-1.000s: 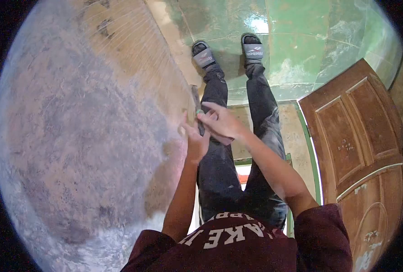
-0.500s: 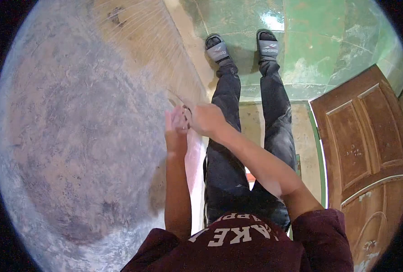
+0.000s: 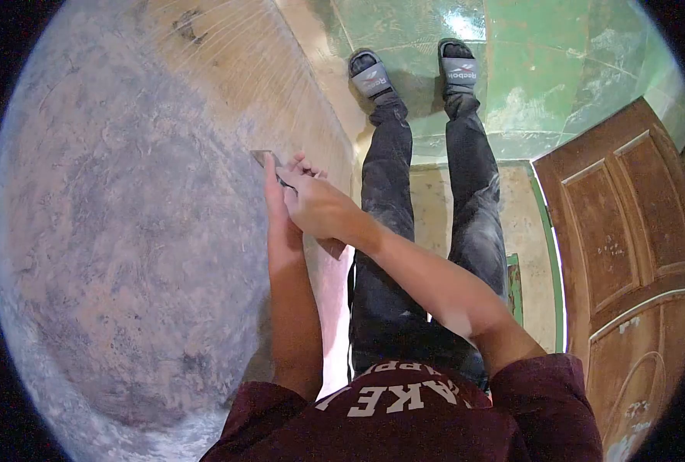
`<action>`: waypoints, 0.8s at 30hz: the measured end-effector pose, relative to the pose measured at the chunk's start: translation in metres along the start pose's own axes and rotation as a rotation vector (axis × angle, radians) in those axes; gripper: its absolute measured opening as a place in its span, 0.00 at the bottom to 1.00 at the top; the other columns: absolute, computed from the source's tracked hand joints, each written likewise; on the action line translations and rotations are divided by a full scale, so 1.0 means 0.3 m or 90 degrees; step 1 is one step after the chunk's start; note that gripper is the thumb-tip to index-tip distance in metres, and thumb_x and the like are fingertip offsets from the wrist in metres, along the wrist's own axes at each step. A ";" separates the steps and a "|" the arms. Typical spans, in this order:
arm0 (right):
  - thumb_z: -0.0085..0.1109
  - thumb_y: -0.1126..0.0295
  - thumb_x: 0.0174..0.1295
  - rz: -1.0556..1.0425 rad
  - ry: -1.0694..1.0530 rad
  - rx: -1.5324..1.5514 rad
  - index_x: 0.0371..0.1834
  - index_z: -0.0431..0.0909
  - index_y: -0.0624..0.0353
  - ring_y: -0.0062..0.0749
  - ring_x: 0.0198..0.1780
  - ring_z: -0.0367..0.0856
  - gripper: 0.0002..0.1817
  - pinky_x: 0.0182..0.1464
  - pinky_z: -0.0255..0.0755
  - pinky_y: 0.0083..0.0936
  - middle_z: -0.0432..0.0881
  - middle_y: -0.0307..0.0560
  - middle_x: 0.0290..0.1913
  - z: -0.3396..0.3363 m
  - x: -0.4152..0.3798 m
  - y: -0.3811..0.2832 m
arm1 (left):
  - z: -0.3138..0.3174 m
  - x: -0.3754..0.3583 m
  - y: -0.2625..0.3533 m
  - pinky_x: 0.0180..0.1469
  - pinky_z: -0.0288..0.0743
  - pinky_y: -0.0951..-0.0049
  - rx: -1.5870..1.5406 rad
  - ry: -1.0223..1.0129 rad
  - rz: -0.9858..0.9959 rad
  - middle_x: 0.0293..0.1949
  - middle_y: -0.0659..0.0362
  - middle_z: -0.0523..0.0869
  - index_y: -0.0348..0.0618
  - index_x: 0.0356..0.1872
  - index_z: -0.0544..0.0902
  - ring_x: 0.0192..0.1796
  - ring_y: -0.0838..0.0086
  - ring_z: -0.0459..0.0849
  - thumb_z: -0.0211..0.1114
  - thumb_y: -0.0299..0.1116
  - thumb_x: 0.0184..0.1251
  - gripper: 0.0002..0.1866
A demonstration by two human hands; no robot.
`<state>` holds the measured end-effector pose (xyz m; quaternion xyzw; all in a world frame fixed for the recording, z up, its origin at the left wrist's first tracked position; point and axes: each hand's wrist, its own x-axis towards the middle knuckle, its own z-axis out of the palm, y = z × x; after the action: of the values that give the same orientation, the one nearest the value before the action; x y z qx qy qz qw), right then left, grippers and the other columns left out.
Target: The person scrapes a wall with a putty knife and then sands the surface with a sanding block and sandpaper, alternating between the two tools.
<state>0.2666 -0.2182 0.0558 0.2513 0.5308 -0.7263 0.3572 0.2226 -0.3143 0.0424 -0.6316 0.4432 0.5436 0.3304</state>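
A flat tool with a thin, brownish metal blade (image 3: 332,247) is gripped in my right hand (image 3: 321,206); parts of the blade show at both ends of the hand. My left hand (image 3: 278,202) is under and beside it, palm towards the tool, with its thumb raised and its fingertips apart beyond my right hand. The hands overlap, so most of the tool and the left palm are hidden. Both hands are in front of the rough grey plastered wall (image 3: 150,231), near its edge.
Below are my legs (image 3: 385,185) in dark trousers and grey sandals (image 3: 460,73) on a wet-looking green floor (image 3: 527,69). A brown panelled wooden door (image 3: 612,231) stands at the right, beside a green-edged doorway strip (image 3: 544,223). Bare tan wall surface (image 3: 235,61) shows at the upper left.
Both hands have moved slightly left. My right hand now lies across my left palm, and more of the tool's blade shows. The view has shifted a little.
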 end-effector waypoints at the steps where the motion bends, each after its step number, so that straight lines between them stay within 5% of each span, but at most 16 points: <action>1: 0.45 0.66 0.70 -0.002 0.012 -0.038 0.68 0.72 0.60 0.69 0.56 0.78 0.24 0.62 0.69 0.53 0.79 0.75 0.54 0.007 0.016 -0.009 | 0.007 -0.007 0.006 0.51 0.79 0.63 0.000 0.003 -0.003 0.28 0.59 0.80 0.40 0.45 0.80 0.32 0.67 0.80 0.57 0.67 0.70 0.33; 11: 0.43 0.67 0.68 0.093 -0.062 -0.095 0.60 0.76 0.63 0.70 0.51 0.80 0.21 0.57 0.73 0.52 0.81 0.72 0.49 -0.033 0.066 -0.044 | -0.109 0.082 -0.015 0.38 0.77 0.64 0.037 -0.068 0.010 0.27 0.63 0.81 0.53 0.33 0.79 0.32 0.71 0.82 0.56 0.61 0.71 0.22; 14: 0.42 0.67 0.68 -0.108 0.006 -0.039 0.54 0.77 0.67 0.69 0.52 0.80 0.20 0.56 0.73 0.51 0.82 0.72 0.48 -0.046 0.032 -0.043 | -0.117 0.070 -0.014 0.39 0.76 0.64 0.020 -0.100 0.039 0.27 0.64 0.81 0.53 0.33 0.79 0.32 0.72 0.82 0.55 0.58 0.72 0.21; 16: 0.42 0.68 0.68 -0.054 -0.055 -0.011 0.55 0.77 0.68 0.69 0.53 0.80 0.20 0.57 0.73 0.50 0.81 0.72 0.49 -0.072 0.059 -0.033 | -0.086 0.047 -0.016 0.39 0.76 0.64 -0.026 -0.163 0.016 0.27 0.64 0.81 0.53 0.34 0.80 0.33 0.72 0.82 0.54 0.57 0.73 0.20; 17: 0.42 0.68 0.67 0.007 -0.124 0.027 0.55 0.77 0.70 0.69 0.54 0.80 0.20 0.58 0.73 0.49 0.81 0.73 0.50 -0.073 0.060 -0.038 | -0.014 -0.008 -0.025 0.40 0.76 0.64 0.049 -0.073 0.113 0.28 0.64 0.81 0.52 0.36 0.81 0.33 0.72 0.82 0.54 0.56 0.73 0.20; 19: 0.43 0.68 0.67 0.009 -0.059 0.010 0.55 0.77 0.69 0.68 0.54 0.80 0.20 0.58 0.73 0.46 0.81 0.72 0.51 -0.049 0.089 -0.019 | -0.017 0.015 -0.024 0.42 0.76 0.65 0.124 0.016 0.212 0.29 0.64 0.82 0.51 0.38 0.81 0.34 0.72 0.82 0.53 0.56 0.73 0.20; 21: 0.43 0.68 0.67 0.077 -0.102 0.058 0.56 0.77 0.67 0.68 0.53 0.81 0.20 0.57 0.74 0.45 0.82 0.72 0.50 -0.069 0.091 -0.028 | -0.132 0.179 -0.018 0.44 0.76 0.65 0.038 -0.032 0.070 0.32 0.62 0.83 0.50 0.40 0.81 0.36 0.70 0.83 0.54 0.55 0.72 0.20; 24: 0.44 0.67 0.67 0.066 -0.098 0.007 0.56 0.78 0.67 0.68 0.51 0.82 0.20 0.56 0.74 0.46 0.82 0.72 0.48 -0.054 0.055 -0.056 | -0.065 0.016 0.012 0.45 0.76 0.64 0.071 0.055 -0.017 0.35 0.61 0.84 0.49 0.39 0.81 0.39 0.69 0.83 0.55 0.56 0.70 0.20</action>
<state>0.2429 -0.2038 0.0483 0.2242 0.4839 -0.7268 0.4328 0.2271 -0.3342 0.0416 -0.6410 0.4785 0.4854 0.3529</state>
